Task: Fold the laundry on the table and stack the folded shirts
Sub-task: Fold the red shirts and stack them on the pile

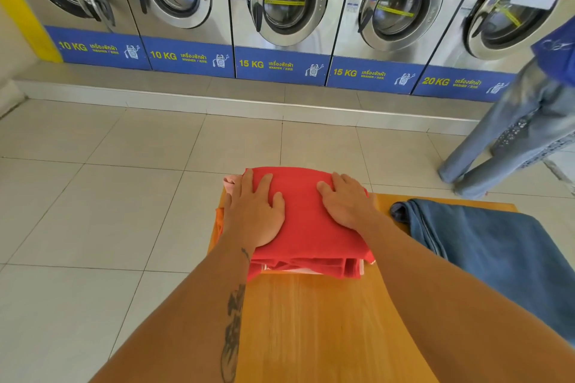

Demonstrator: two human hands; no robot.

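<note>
A folded red shirt (306, 214) lies on top of a small stack at the far left corner of the wooden table (314, 320). Pink fabric (231, 181) and an orange edge (219, 218) of lower garments stick out at the stack's left side. My left hand (255, 211) rests flat on the red shirt's left part, fingers spread. My right hand (345, 200) lies flat on its right part. Neither hand grips the cloth. A blue garment (491, 246) lies unfolded on the right of the table, apart from the stack.
The table's left edge borders a pale tiled floor (109, 196). A row of steel washing machines (280, 9) lines the far wall. A person in jeans (516, 134) stands at the far right beside the table's far corner.
</note>
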